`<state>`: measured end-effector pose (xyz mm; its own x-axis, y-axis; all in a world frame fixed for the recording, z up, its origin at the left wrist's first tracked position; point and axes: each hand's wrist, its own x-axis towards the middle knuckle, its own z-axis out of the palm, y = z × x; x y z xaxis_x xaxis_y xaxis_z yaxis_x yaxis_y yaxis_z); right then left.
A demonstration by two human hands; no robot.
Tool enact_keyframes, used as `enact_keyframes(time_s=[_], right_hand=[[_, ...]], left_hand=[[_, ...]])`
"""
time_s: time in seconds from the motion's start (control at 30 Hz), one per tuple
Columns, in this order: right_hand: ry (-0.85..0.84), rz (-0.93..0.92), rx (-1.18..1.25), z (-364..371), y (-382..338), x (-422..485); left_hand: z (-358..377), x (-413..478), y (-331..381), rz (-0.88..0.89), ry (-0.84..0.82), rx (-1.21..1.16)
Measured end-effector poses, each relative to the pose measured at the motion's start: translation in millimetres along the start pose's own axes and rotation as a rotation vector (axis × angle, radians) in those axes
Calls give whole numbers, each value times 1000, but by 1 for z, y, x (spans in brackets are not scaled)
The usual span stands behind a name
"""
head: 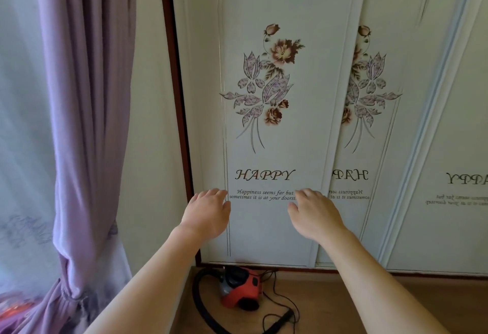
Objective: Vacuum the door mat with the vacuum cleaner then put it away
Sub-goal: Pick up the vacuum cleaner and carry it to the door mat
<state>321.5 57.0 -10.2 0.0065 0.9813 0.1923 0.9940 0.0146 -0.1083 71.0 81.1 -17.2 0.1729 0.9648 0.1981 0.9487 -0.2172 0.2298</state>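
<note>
Red and compact, a canister vacuum cleaner (241, 291) sits on the wooden floor (369, 304) at the foot of a white sliding wardrobe door (272, 230) printed with flowers and the word "HAPPY". Its black hose (198, 304) loops out to the left and its thin black cord (280, 304) lies loose to the right. A person's left hand (207, 214) and right hand (315, 214) reach toward the door panel at about the same height, fingers loosely extended and holding nothing; whether the fingertips touch the panel cannot be told. No door mat is in view. A lilac curtain (87, 122) hangs gathered at the left. The machine looks like a rigid plastic shell, probably light enough for one hand, and is likely best lifted by the dark part on its top rather than by the hose, which is flexible and would sag and swing. The slack cord may trail and snag unless gathered first.
</note>
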Motion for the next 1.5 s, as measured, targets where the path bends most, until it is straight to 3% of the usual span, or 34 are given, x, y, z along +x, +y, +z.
enact_keyframes(time_s=[0.43,1.5], right_hand=[[12,-118,-3,13,57,69],[-27,-114,18,98,11,286]], left_hand=[[21,50,43,-94,16,44],[73,255,-81,-100,6,6]])
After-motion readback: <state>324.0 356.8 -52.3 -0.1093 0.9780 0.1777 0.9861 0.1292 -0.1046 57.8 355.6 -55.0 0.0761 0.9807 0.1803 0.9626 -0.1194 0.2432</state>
